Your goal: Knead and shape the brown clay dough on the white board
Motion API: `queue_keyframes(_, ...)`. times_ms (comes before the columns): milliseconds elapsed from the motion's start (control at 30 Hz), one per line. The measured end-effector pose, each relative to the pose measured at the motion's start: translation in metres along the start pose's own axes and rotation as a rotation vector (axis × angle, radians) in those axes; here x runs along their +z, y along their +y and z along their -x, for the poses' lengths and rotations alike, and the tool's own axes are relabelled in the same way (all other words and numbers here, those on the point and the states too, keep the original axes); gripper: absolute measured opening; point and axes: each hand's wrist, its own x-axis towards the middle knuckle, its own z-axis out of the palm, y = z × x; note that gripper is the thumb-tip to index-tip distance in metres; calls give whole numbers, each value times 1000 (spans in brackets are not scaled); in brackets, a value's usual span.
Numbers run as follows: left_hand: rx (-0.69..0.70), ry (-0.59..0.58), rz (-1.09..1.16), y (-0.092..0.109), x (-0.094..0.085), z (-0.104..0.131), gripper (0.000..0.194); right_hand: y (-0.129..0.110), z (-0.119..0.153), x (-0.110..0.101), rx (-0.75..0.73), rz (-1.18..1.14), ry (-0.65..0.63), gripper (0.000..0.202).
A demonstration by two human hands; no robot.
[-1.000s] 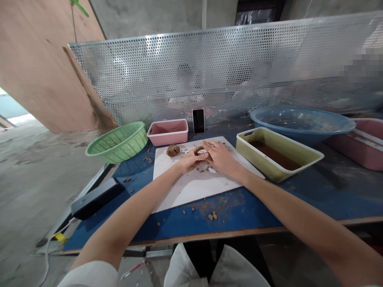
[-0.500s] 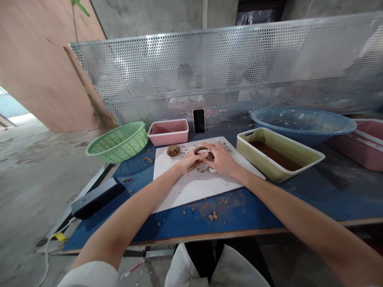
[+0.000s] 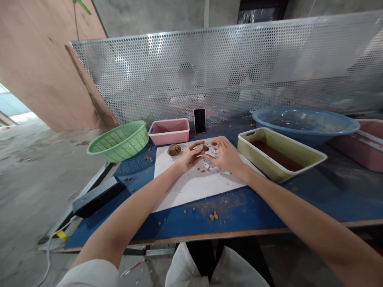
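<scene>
My left hand [image 3: 189, 158] is closed around a small brown lump of clay [image 3: 205, 148], with the thumb across its near side. The fingers partly hide that lump. Just to its right, my right hand [image 3: 226, 156] has thumb and fingers spread apart, with nothing visible between them. Both hands are over a white board [image 3: 185, 191] strewn with brown crumbs. A larger, cracked brown clay lump [image 3: 174, 150] lies on the board, left of my left hand.
Behind the board are a pink tub [image 3: 169, 137] and a propped phone [image 3: 200, 120]. A green basket [image 3: 119, 145] stands left, near a black box [image 3: 98, 197]. To the right are an olive tub [image 3: 260, 163] holding brown liquid and a blue basin [image 3: 308, 129]. A perforated metal panel [image 3: 167, 79] rises behind.
My right hand has come off the clay lump and opened, shifting slightly right. The left hand keeps hold of the lump.
</scene>
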Motion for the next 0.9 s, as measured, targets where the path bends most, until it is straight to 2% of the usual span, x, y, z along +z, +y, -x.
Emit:
queue_keyframes(133,19,38,16,1,-2,-1,61,2,-3,-3,-17,10,-28,32)
queue_keyframes(367,38,44,-12,-2,-7,-5,55,10,-3,-4,162,-155,75,38)
queue_keyframes(467,33,-14,-63,-4,-8,-5,54,12,-2,-3,232,-187,70,41)
queue_keyframes(600,-47,-146,-135,-5,-4,-3,57,10,-2,0,275,-232,38,41)
queue_keyframes(700,-60,-172,-156,-5,-2,-1,54,10,-1,0,238,-308,-17,46)
queue_keyframes(800,-47,-156,-117,-4,-2,0,50,13,2,0,120,-369,-59,44)
queue_keyframes(833,-44,-152,-102,-4,-2,0,48,14,3,0,71,-359,-68,41)
queue_keyframes(900,-49,-156,-78,-4,-1,0,48,15,3,1,-12,-287,-85,52)
